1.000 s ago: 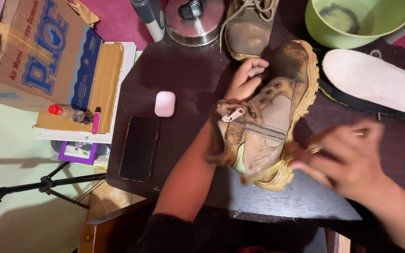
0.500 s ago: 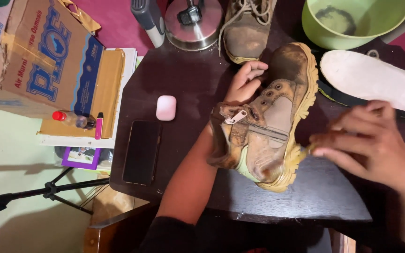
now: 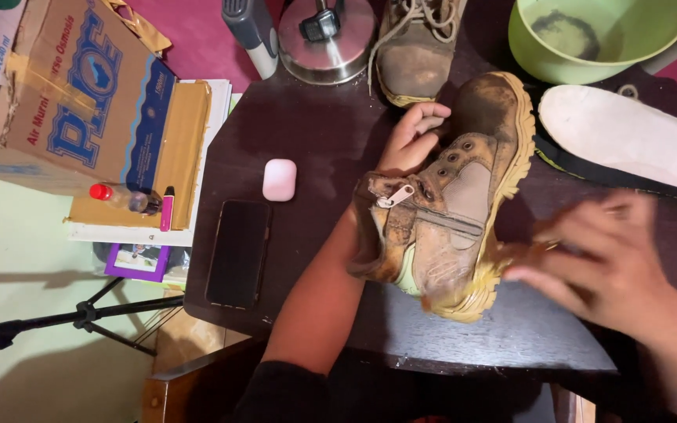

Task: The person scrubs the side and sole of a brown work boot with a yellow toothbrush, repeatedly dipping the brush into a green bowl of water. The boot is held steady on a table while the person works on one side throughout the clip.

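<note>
**Dirty boot held on its side, right hand at the sole**

We see a tan, mud-stained boot (image 3: pixel 452 211) lying on its side near the middle of the dark desk (image 3: pixel 307 141), toe toward 12 o'clock, yellowish sole facing 3 o'clock. The left hand (image 3: pixel 413 137) reaches in from 6 o'clock, forearm passing into the boot's opening; the fingers curl over the upper near the eyelets, a closed grip that steadies the boot. The laces are out of this boot; its side zip is shut.

The right hand (image 3: pixel 605 254) sits at 3 o'clock of the boot, just beside the heel edge of the sole. It is motion-blurred. The fingers look bunched and partly curled toward the sole, but we cannot tell whether they pinch anything.

Around it: a second boot (image 3: pixel 413 47), laced, at 12 o'clock; a white insole (image 3: pixel 628 137) at 2 o'clock lying on a dark one; a green bowl (image 3: pixel 605 35) with a dark residue inside, beyond the insole. At 9 o'clock lie a small pink case (image 3: pixel 279 179) and a black phone (image 3: pixel 238 252). A cardboard box (image 3: pixel 80 94) sits off the desk's left edge.

Our judgement on progress: the insole is out and the laces removed, yet the leather and sole edge remain heavily soiled, so cleaning looks early, with most of the dirt left to work off.
</note>
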